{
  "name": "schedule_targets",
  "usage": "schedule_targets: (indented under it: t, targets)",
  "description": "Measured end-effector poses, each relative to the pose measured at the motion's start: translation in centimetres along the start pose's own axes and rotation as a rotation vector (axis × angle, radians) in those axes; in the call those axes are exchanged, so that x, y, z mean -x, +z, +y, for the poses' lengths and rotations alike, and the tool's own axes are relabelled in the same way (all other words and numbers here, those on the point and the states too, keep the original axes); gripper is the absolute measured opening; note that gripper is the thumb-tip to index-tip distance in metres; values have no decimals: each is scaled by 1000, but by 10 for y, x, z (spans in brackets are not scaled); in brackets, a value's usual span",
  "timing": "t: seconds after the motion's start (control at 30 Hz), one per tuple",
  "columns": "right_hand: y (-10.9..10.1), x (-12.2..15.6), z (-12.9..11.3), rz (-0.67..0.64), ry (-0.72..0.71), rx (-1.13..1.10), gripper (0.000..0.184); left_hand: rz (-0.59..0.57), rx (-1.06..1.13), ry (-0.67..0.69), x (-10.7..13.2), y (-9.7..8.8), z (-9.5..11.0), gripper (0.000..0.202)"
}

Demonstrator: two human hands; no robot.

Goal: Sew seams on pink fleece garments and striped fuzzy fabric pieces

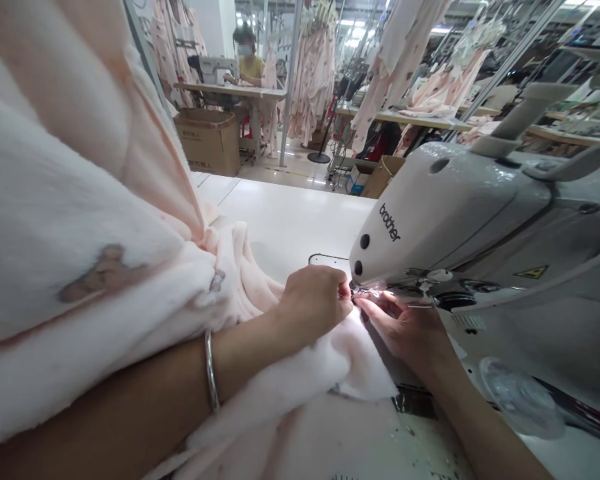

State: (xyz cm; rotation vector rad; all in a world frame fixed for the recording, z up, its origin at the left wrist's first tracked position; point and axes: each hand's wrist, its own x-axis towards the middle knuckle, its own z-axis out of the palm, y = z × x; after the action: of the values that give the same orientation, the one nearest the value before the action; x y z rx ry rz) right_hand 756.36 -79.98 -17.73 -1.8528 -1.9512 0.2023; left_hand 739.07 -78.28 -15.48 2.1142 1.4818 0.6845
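Observation:
A pale pink fleece garment (80, 220) is heaped over my left arm and spreads across the table to the needle area of a white sewing machine (455, 213). My left hand (313, 300), with a silver bangle on the wrist, is curled in a pinch on the fabric edge just left of the needle. Under the machine head lies my right hand (405, 327), fingers extended and pressed on the fabric, fingertips at the presser foot. The needle itself is hidden between the two hands.
The white sewing table (290, 220) stretches away behind the fabric. A clear plastic part (517, 397) lies at the right by the machine base. Beyond are cardboard boxes (207, 140), hanging pink garments and another person seated at a far machine (250, 63).

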Motion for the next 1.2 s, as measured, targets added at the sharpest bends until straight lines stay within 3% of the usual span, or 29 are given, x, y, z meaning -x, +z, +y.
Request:
schedule_targets:
  t: [0.63,1.2]
  targets:
    - [1,2,-2,-35,118,-88,28,-37,147,-138,-1,-5,2,14]
    - [2,4,-1,-37,124,-84,24,-39,138,-134,-1,-3,2,14]
